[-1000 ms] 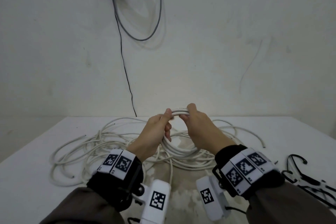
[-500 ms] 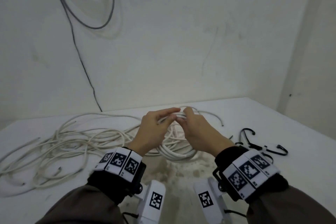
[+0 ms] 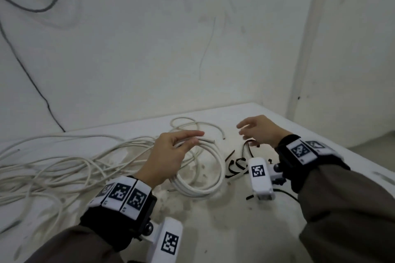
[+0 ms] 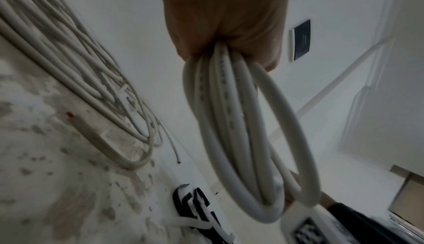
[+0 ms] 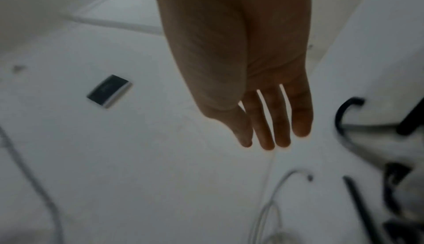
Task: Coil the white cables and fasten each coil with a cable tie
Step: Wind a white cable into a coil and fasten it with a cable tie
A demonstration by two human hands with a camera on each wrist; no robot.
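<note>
Right hand [image 5: 241, 62] hangs over the white tabletop [image 5: 160, 175], fingers [image 5: 281, 121] straight and slightly spread, holding nothing. Blurred black plastic cable ties [image 5: 358, 199] lie lower right; a thin white cable end [image 5: 286, 177] curves below the fingertips.

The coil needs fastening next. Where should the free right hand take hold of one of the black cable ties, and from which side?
Probably from above, pinching the raised curved loop of the nearest cable tie, just under the open right hand. That arch seems to stand off the table, unlike the flat tangled strips. The left hand holds the coil.
</note>
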